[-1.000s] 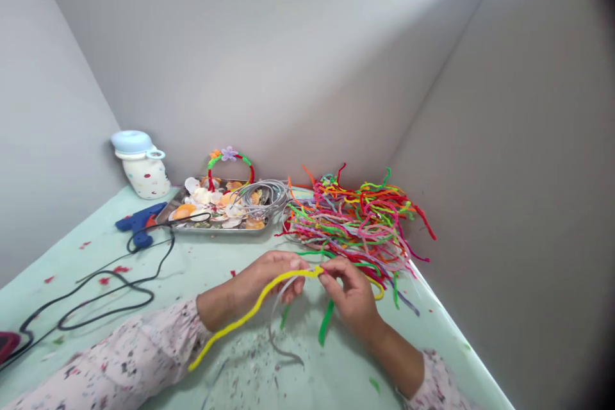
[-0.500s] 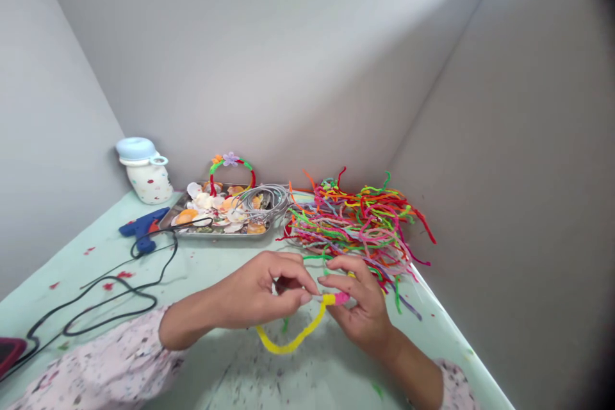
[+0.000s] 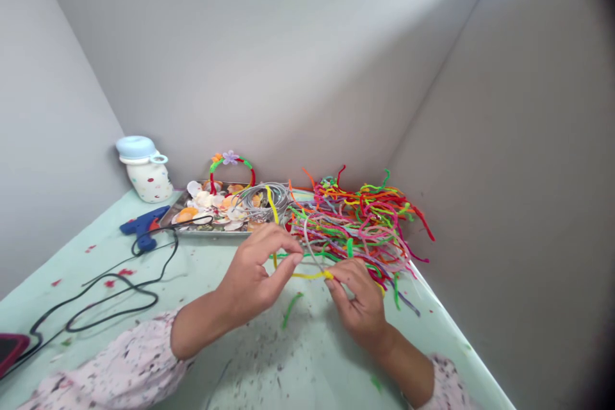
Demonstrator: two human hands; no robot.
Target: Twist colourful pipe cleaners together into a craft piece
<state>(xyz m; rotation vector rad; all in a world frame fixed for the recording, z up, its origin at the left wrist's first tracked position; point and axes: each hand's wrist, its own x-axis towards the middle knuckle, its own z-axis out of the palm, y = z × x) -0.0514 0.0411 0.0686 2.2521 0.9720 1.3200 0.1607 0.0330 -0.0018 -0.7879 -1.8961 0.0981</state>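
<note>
My right hand pinches a thin grey wire where a yellow pipe cleaner is wound on it. The wire curves up from that pinch over the pile. From there the yellow strand runs left to my left hand, passes by its thumb and index finger, and its free end sticks up above the knuckles. The left thumb and index finger are closed towards each other around the strand; their exact grip is partly hidden. A short green piece of pipe cleaner lies on the table below.
Behind my hands lies a heap of colourful pipe cleaners. A metal tray holds shells, coiled grey wire and a decorated hoop. A blue glue gun with a black cord and a bottle stand left.
My left hand has moved slightly left and up, away from the right fingertips, drawing the yellow strand with it. The yellow loop that hung low now extends upward, and the right fingers have closed.
</note>
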